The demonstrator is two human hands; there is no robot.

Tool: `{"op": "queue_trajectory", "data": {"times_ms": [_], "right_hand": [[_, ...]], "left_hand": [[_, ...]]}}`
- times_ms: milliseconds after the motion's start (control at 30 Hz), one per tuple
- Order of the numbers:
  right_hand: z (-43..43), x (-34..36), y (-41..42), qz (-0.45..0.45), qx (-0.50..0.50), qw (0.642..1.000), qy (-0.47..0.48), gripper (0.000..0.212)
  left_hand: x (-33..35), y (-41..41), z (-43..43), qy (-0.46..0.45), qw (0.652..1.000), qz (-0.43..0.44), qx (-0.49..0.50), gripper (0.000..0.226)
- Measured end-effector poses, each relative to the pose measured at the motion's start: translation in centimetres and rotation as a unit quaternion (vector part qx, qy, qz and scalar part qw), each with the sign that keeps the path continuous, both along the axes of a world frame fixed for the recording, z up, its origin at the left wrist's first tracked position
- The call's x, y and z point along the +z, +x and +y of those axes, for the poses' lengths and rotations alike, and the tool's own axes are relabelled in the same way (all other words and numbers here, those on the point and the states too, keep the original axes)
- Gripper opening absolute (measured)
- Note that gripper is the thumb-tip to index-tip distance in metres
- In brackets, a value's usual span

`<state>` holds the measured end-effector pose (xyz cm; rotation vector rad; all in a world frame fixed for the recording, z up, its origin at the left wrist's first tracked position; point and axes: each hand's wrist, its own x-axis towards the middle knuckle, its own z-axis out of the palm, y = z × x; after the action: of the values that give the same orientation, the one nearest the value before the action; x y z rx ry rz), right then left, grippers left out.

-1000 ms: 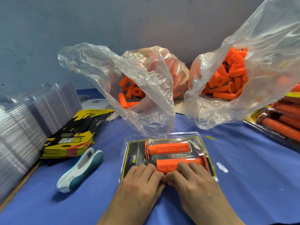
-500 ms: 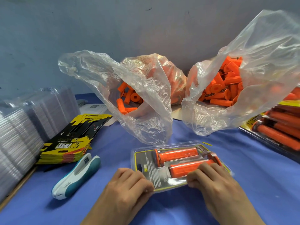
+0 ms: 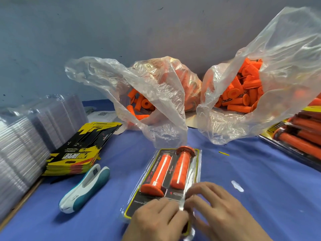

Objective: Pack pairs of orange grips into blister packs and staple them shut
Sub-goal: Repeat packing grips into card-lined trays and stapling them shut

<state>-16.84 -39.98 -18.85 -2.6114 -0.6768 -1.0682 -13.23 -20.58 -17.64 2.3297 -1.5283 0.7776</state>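
A clear blister pack (image 3: 195, 173) with a black-and-yellow card lies on the blue cloth, its long side pointing away from me. Two orange grips sit inside it side by side, the left grip (image 3: 158, 173) and the right grip (image 3: 180, 168). My left hand (image 3: 156, 220) lies on the pack's near end, fingers bent down onto the plastic. My right hand (image 3: 218, 211) presses its fingertips on the pack's near right edge; it is blurred. A white-and-teal stapler (image 3: 85, 186) lies untouched to the left of the pack.
Two open plastic bags of loose orange grips, the left bag (image 3: 147, 94) and the right bag (image 3: 260, 84), stand behind the pack. A stack of printed cards (image 3: 81, 152) and stacked empty blisters (image 3: 22, 145) sit at left. Filled packs (image 3: 302, 136) are piled at the right edge.
The pack has been turned from lying crosswise to pointing away from me. Both hands moved from gripping its sides to pressing on its near end.
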Motion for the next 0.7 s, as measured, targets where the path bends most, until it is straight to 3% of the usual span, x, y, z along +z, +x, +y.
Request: {"op": "queue_trajectory", "data": {"times_ms": [100,233,367,433,500,600,700], "right_hand": [[-0.1,0.0,-0.8,0.041,0.011,0.999,-0.004,0.021],[-1.7,0.6,-1.4,0.134,0.016,0.991,0.023,0.042],[-2.6,1.4,-1.3,0.163,0.025,0.986,0.018,0.039],[-1.6,1.8,-1.6,0.148,0.009,0.988,-0.029,0.032],[-0.1,1.2,-2.5,0.112,0.043,0.991,-0.058,0.01],[1.2,0.6,-3.3,0.057,0.044,0.996,-0.045,0.022],[1.0,1.0,-3.3,0.026,0.034,0.999,-0.022,0.02]], "left_hand": [[-1.2,-1.1,-0.4,-0.021,0.999,-0.003,0.037,0.016],[0.6,0.6,1.7,-0.058,0.998,-0.032,0.02,0.027],[0.0,1.1,2.8,-0.04,0.997,-0.047,0.044,0.026],[-0.3,0.9,3.0,-0.036,0.997,-0.042,0.049,0.024],[-0.2,0.5,2.8,-0.042,0.996,-0.034,0.065,0.024],[-0.3,-0.2,2.1,-0.053,0.995,-0.048,0.064,0.025],[-0.2,-0.8,1.5,-0.062,0.995,-0.051,0.053,0.027]]}}
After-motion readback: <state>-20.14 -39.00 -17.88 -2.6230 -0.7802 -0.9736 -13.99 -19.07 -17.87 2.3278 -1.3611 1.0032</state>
